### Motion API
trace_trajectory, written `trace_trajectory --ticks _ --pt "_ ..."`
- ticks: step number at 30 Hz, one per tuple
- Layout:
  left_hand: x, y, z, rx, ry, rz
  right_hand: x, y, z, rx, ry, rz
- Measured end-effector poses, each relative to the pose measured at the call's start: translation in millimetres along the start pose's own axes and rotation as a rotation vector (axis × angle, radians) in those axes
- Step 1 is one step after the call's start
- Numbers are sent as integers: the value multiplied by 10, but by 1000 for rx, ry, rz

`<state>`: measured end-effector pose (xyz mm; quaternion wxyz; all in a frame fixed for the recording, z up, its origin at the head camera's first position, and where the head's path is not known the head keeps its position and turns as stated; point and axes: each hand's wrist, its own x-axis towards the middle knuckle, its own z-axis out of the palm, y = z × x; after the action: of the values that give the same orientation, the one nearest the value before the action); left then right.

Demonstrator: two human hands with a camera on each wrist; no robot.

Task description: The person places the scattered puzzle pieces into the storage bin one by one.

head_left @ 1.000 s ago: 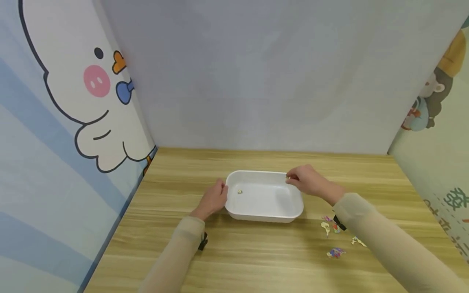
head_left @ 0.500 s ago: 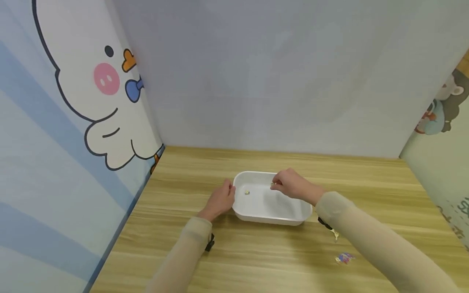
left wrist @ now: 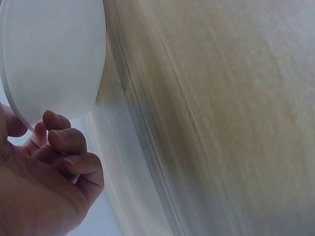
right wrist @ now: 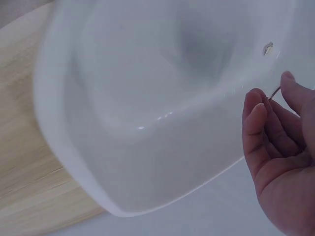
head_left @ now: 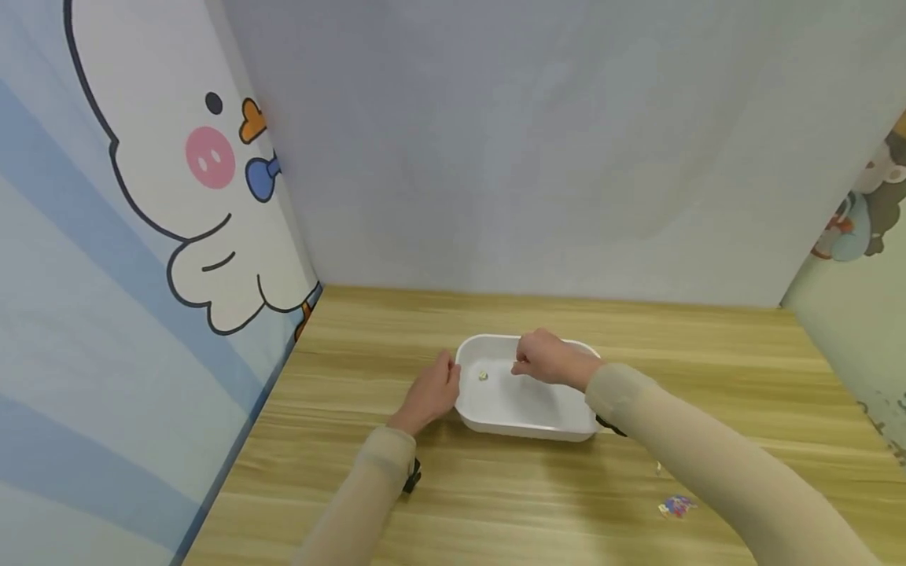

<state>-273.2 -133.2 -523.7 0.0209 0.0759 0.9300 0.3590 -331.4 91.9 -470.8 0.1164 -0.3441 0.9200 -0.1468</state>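
Observation:
A white plastic basin [head_left: 527, 431] stands on the table. My left hand [head_left: 430, 393] pinches its left rim, thumb on one side and curled fingers on the other, as the left wrist view shows. Over the inside of the basin, my right hand [head_left: 548, 358] pinches a small thin piece [right wrist: 275, 92] between thumb and fingers; only its narrow edge shows in the right wrist view. On the basin floor, toward the left end, lies a small yellowish flat piece [head_left: 483, 376], apart from both hands.
On the wooden table [head_left: 495, 503], to the right of the basin, lies a colourful flat piece [head_left: 677, 505]. Part of a pale piece [head_left: 659, 468] shows beside the right sleeve [head_left: 708, 448], which may cover others. A grey wall [head_left: 524, 157] rises behind the table.
My right hand has moved left from the basin's right rim to over its middle, still pinching the thin piece. My left hand keeps its grip on the rim. The head view has shifted slightly.

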Motion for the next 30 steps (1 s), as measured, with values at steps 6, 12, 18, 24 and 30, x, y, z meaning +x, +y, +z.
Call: trace_trajectory --ticks 6,12,18,24,30 --pt "21 4 9 19 0 -13 114 -54 69 -78 -57 33" --pt "26 -10 36 5 -7 -20 199 -25 197 -84 -44 52" --pt "1 -28 64 -9 -2 -12 266 -36 334 -138 -23 21" --pt "-2 -35 66 -4 -19 -21 327 -49 418 -227 6 11" --pt "21 -38 37 19 -29 -22 387 -36 465 -278 29 -14"
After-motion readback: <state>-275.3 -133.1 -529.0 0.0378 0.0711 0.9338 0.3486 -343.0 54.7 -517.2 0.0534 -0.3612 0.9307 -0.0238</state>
